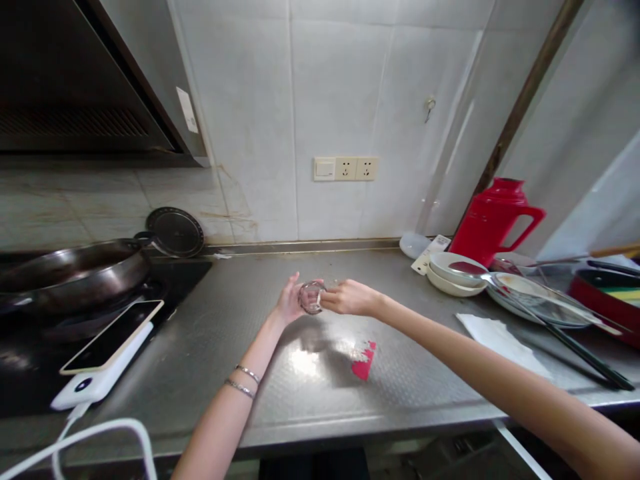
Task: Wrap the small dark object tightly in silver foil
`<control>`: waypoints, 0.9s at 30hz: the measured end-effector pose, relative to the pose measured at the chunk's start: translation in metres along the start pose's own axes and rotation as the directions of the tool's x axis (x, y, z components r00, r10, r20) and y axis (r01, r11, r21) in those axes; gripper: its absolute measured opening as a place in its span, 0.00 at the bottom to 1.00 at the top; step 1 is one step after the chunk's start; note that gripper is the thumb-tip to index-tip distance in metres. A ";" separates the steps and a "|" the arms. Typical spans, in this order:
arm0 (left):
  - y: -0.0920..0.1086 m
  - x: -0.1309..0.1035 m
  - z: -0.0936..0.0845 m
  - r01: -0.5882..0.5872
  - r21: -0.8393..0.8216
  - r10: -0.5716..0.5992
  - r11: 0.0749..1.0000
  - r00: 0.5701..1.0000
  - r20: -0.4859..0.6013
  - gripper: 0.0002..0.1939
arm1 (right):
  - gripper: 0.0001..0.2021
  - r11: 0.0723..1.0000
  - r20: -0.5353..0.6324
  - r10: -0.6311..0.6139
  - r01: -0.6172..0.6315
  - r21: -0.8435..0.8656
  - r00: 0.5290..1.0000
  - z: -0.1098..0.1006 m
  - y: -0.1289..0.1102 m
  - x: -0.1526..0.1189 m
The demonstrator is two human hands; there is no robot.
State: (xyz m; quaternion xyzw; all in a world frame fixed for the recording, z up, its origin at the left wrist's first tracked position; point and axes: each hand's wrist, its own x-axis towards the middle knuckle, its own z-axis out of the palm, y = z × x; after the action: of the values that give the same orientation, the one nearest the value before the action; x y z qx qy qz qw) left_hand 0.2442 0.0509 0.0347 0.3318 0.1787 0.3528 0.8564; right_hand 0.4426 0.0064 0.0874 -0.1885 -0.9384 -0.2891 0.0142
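Both hands meet on a small clear glass (311, 297), held in the air just above the steel counter (280, 373) near its middle. The right hand (350, 298) closes its fingers on the glass from the right side, pinching its rim or wall, while the left hand (290, 301) cups it from the left with the palm turned toward it and the fingers partly spread; how firmly the left fingers press cannot be told. The glass lies tilted, its mouth turned roughly toward the camera. Two thin bracelets (243, 380) circle the left wrist. On the counter below the hands lies a small red scrap (364, 363) beside a bright patch of reflected light. To the left, a phone (113, 335) rests on a white power bank (95, 383) with a white cable (100, 433) trailing from it, next to a dark pan (70, 270) on the stove; a round dark lid (175, 232) leans against the wall behind it. To the right stand a red thermos jug (493, 217), stacked white bowls (453, 273), a metal plate (540, 300) with a spoon across it, dark chopsticks (585, 353) and a white paper napkin (500, 343). A wall socket (346, 169) sits on the tiled wall above the counter.
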 end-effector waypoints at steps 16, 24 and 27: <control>-0.015 0.015 0.015 -0.373 0.105 0.382 0.922 0.831 -0.405 0.15 | 0.15 0.772 0.228 0.496 -0.546 0.325 0.838 0.005 -0.040 0.031; -0.027 0.024 0.005 -0.467 0.137 0.462 0.874 0.707 -0.536 0.15 | 0.08 -0.017 0.367 0.808 -0.604 0.797 0.461 0.023 -0.071 0.066; -0.028 0.025 0.001 -0.415 0.133 0.416 0.900 0.729 -0.543 0.16 | 0.10 -0.278 0.453 0.767 -0.402 0.872 0.453 0.035 -0.063 0.064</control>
State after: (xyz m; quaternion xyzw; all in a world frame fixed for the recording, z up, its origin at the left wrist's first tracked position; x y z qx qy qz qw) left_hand 0.2753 0.0535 0.0143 0.2463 0.3429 0.6162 0.6648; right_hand 0.3630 0.0002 0.0332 -0.5294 -0.6300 0.3950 0.4084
